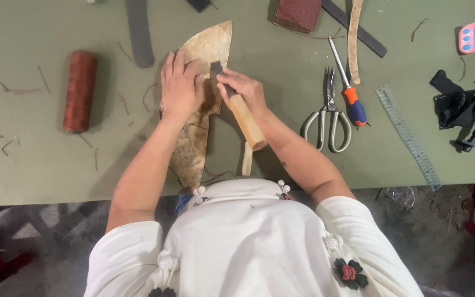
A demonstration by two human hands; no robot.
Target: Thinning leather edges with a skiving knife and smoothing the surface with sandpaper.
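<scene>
Left hand [180, 88] flat, fingers together, pinning leather piece [202, 104]; right hand [241, 88] clamped on wooden-handled tool [243, 113]; a slipping blade would likely nick the left fingers.

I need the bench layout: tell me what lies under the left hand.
The left hand lies flat on a tan leather piece spread over the green table. The leather beneath the palm is covered.

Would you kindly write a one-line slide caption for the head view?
Left hand pins a tan leather piece to the green table while the right hand works a wooden-handled tool on it.
</scene>
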